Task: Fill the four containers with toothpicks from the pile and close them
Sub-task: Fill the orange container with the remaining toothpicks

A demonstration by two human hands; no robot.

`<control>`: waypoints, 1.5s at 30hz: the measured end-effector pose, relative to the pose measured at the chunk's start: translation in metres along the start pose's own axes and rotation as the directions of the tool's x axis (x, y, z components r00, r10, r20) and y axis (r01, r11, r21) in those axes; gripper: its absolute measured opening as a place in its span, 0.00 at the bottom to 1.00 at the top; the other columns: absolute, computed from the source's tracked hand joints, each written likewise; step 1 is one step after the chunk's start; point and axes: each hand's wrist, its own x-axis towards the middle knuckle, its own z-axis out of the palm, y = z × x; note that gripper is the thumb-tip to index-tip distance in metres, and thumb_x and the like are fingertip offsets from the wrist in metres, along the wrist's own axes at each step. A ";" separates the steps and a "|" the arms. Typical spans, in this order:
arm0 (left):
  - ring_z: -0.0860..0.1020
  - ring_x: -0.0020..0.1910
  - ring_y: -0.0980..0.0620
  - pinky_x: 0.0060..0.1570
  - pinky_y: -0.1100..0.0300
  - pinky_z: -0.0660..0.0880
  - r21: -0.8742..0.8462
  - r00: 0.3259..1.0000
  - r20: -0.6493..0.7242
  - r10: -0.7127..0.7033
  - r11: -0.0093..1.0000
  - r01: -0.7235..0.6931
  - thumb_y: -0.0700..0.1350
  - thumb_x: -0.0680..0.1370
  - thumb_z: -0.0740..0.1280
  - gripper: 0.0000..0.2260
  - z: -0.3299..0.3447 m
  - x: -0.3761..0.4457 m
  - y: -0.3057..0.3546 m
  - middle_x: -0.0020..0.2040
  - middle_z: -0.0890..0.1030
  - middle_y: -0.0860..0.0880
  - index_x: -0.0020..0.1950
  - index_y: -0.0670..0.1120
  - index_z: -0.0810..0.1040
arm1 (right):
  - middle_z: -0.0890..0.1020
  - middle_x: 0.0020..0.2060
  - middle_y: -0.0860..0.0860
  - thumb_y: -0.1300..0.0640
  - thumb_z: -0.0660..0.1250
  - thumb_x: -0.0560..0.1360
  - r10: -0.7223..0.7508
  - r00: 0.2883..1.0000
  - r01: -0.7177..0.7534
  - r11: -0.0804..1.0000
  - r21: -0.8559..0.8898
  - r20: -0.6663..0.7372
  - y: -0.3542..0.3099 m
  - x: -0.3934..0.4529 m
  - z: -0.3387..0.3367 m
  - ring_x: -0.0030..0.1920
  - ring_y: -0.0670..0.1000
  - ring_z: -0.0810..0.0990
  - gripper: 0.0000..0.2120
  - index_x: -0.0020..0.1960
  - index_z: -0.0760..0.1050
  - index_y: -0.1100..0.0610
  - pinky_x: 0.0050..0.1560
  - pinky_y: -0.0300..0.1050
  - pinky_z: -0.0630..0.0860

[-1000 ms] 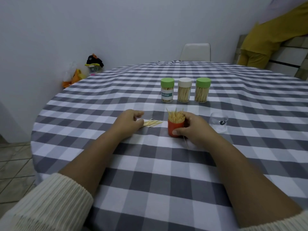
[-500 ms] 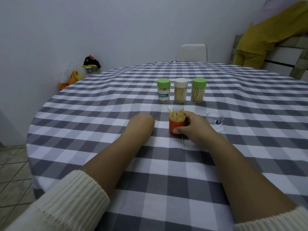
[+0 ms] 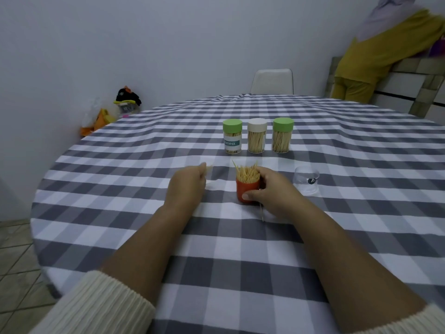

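Left hand (image 3: 186,183) now lifted, pinching thin wooden toothpicks (image 3: 208,168) formerly on cloth, right hand (image 3: 269,189) still gripping orange cylindrical container (image 3: 247,191).

Pretty dim, flat cool light, barely any shadows; wide-angle bends the edges, and there's slight motion blur around 10 o'clock.

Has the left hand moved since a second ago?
Yes. The left hand has closed on the loose toothpicks and shifted toward the orange container, which stayed put.
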 end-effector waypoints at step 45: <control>0.78 0.56 0.54 0.62 0.56 0.70 -0.681 0.938 0.345 -0.030 0.679 0.272 0.53 0.79 0.64 0.10 -0.028 -0.003 -0.007 0.57 0.82 0.52 0.54 0.52 0.81 | 0.76 0.61 0.47 0.58 0.72 0.72 -0.060 0.996 0.061 0.998 -0.015 0.059 -0.007 -0.003 0.014 0.58 0.45 0.72 0.30 0.70 0.66 0.47 0.55 0.39 0.67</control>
